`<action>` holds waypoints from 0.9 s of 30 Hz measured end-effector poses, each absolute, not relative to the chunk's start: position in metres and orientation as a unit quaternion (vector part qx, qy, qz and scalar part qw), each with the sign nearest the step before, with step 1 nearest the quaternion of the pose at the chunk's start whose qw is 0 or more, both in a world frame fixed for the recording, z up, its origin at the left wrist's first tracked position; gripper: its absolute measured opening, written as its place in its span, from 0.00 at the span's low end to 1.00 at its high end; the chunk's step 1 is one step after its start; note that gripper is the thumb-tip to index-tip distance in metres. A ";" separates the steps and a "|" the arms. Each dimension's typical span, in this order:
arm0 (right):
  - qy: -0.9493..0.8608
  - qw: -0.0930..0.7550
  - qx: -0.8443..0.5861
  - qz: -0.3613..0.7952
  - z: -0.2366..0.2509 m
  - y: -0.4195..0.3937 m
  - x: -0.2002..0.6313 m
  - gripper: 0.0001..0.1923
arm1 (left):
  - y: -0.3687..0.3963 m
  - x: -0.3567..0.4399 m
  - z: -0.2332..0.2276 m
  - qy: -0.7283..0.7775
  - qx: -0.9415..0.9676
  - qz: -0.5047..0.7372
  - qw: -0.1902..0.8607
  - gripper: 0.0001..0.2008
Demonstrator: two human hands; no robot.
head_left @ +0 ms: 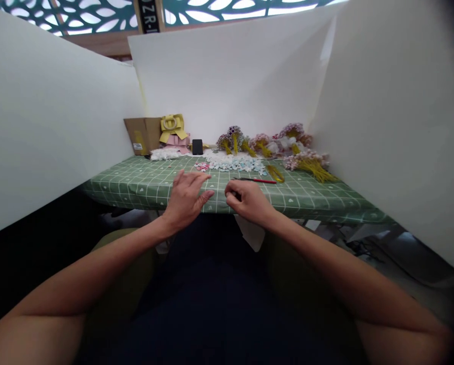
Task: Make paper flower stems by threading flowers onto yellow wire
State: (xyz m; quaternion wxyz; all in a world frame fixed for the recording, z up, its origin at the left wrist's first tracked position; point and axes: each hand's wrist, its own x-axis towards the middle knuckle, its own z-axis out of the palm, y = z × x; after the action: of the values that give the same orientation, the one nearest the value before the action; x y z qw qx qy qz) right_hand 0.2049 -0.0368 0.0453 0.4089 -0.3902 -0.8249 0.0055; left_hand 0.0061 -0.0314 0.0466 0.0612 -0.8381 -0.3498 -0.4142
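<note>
L hand over table's near edge, fingers extended, thumb apart. R hand curled, same edge; can't tell from here if pinching anything. Just beyond: slim red-handled tool, dark tip. Pale blue/wht bits strewn twd far edge, pink bits adj.

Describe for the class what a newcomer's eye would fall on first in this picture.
Probably the open left hand and the curled right hand, near the front edge of the green checked tablecloth. Next, perhaps, the flower-like bunches with yellow stems, ranged from back middle to right, then the scatter of pale pieces beyond the hands.
</note>
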 end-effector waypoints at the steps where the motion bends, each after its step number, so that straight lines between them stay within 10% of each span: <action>1: -0.834 0.400 -0.379 0.002 0.043 -0.039 0.202 0.05 | -0.031 0.007 0.045 -0.349 -0.851 -0.394 0.013 0.16; 12: -0.852 0.416 -0.316 0.042 0.036 -0.043 0.194 0.05 | -0.040 0.017 0.035 -0.315 -0.645 -0.442 -0.539 0.13; 22: -0.840 0.422 -0.341 0.009 0.035 -0.049 0.194 0.10 | -0.039 0.018 0.028 -0.304 -0.654 -0.464 -0.515 0.15; 27: -0.809 0.386 -0.410 0.167 -0.007 -0.023 0.198 0.17 | -0.027 0.007 0.035 -0.332 -0.648 -0.541 -0.420 0.15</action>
State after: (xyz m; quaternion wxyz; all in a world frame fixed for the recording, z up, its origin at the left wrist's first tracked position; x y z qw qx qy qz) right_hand 0.1981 -0.0235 -0.0071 0.3859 -0.4103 -0.8093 0.1668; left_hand 0.0067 -0.0273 0.0348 -0.4204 -0.6485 -0.3317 -0.5410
